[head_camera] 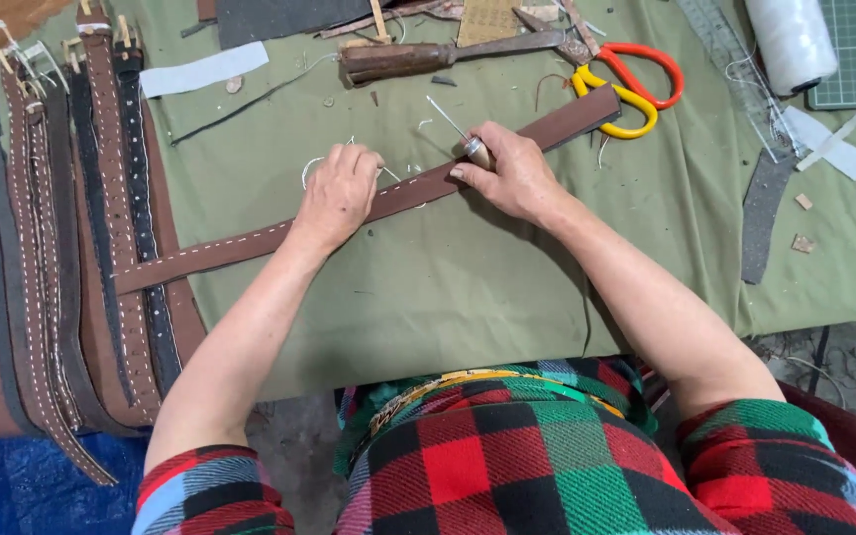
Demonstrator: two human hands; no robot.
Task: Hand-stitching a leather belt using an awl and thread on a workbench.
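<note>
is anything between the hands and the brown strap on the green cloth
Nothing visible: the left hand presses directly on the brown strap, and the right hand, holding an awl, rests on it too.

Even, soft daylight, faint shadows, no glare; sharp centre, slight wide-angle bending at edges.

A long brown leather belt strap point(250, 243) with white stitching lies flat, diagonally across the green cloth point(468, 287). A wooden-handled awl point(460, 137) rests tilted on it.
</note>
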